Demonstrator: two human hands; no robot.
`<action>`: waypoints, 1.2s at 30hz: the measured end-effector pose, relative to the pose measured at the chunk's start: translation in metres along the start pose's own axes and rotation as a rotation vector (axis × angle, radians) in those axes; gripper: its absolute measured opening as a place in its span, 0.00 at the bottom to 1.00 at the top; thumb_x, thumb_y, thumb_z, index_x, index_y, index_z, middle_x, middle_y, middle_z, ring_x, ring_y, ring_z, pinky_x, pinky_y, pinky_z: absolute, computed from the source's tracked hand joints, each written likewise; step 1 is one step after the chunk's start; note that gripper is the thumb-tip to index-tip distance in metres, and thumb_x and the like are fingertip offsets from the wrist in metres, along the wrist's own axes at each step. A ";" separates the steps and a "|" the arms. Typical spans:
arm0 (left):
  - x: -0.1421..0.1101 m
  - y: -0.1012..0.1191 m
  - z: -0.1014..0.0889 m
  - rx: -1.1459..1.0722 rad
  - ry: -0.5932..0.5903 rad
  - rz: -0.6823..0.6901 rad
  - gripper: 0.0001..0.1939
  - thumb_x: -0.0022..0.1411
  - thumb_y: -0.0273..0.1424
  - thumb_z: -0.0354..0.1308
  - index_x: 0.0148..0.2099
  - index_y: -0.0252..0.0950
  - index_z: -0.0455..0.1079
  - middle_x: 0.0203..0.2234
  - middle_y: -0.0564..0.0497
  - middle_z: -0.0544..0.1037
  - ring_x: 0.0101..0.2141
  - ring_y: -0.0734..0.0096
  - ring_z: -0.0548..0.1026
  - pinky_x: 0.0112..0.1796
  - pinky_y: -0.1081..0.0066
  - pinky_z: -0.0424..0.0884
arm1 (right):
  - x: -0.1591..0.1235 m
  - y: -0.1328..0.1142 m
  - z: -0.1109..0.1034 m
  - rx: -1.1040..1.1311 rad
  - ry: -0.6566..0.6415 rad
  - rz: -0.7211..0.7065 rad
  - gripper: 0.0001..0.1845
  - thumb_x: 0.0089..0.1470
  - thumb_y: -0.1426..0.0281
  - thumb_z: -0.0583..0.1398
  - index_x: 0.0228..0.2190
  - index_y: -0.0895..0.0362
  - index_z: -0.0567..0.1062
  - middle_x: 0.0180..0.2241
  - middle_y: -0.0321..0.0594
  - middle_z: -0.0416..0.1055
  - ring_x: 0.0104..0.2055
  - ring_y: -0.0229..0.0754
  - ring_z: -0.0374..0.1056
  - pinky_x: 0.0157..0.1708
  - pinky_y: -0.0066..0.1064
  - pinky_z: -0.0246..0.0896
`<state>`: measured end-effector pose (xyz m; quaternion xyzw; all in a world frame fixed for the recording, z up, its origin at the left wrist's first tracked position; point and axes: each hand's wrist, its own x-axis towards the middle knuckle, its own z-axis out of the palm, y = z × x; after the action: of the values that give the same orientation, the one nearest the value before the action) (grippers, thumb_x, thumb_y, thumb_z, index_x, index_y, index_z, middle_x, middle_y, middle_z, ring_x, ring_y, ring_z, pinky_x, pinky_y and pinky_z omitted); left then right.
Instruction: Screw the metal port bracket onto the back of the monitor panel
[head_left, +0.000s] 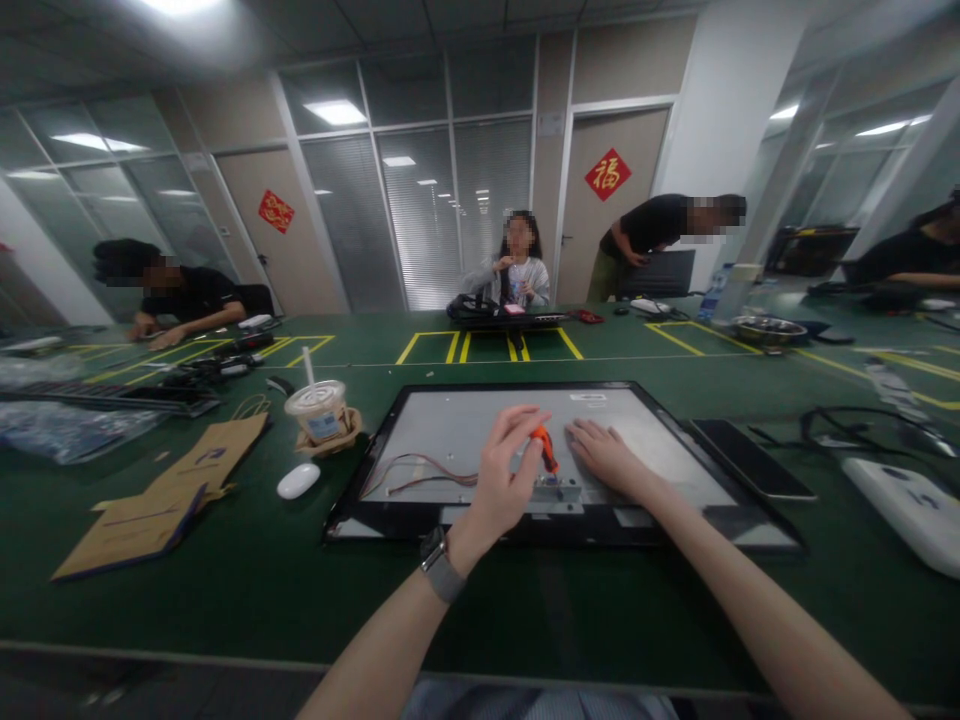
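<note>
A flat display panel (465, 410) lies back side up on the green table in front of me, its metal back framed by a black edge. My left hand (506, 465), with a watch on the wrist, grips an orange-handled screwdriver (549, 452) between thumb and fingers. The screwdriver stands slightly tilted, tip down at a small metal bracket (559, 493) near the panel's close edge. Flat on the metal back, fingers stretched out, rests my right hand (609, 458). A thin bundle of wires (420, 470) runs across the panel, left of the bracket.
Left of the panel are a drink cup (319, 405) with a straw, a white mouse (298, 482) and a brown paper bag (172, 490). To the right lie a dark phone-like slab (742, 455), black cables (817, 425) and a white device (904, 505). Several people are around the table.
</note>
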<state>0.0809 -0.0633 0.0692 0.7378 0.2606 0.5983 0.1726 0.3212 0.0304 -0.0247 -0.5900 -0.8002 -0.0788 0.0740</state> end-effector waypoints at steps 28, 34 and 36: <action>0.002 -0.003 -0.001 -0.105 -0.084 -0.083 0.18 0.68 0.26 0.56 0.59 0.38 0.71 0.44 0.45 0.76 0.44 0.67 0.78 0.45 0.67 0.78 | -0.002 -0.004 -0.008 -0.030 -0.029 -0.002 0.27 0.68 0.70 0.45 0.64 0.56 0.66 0.67 0.53 0.60 0.67 0.56 0.58 0.62 0.57 0.55; 0.002 -0.002 -0.004 -0.001 -0.086 -0.020 0.17 0.67 0.27 0.58 0.58 0.39 0.73 0.45 0.45 0.74 0.45 0.66 0.76 0.49 0.63 0.76 | -0.001 -0.004 -0.008 -0.010 -0.039 -0.007 0.27 0.68 0.69 0.44 0.64 0.56 0.66 0.67 0.54 0.60 0.68 0.56 0.57 0.61 0.58 0.55; 0.001 -0.003 -0.003 -0.035 -0.104 -0.029 0.20 0.69 0.25 0.53 0.61 0.39 0.69 0.50 0.43 0.73 0.49 0.64 0.75 0.51 0.63 0.75 | -0.001 -0.003 -0.007 -0.009 -0.020 -0.010 0.27 0.68 0.69 0.45 0.64 0.55 0.66 0.67 0.54 0.61 0.67 0.57 0.58 0.61 0.59 0.56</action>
<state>0.0779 -0.0607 0.0693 0.7609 0.2514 0.5610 0.2077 0.3185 0.0269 -0.0183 -0.5872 -0.8033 -0.0770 0.0627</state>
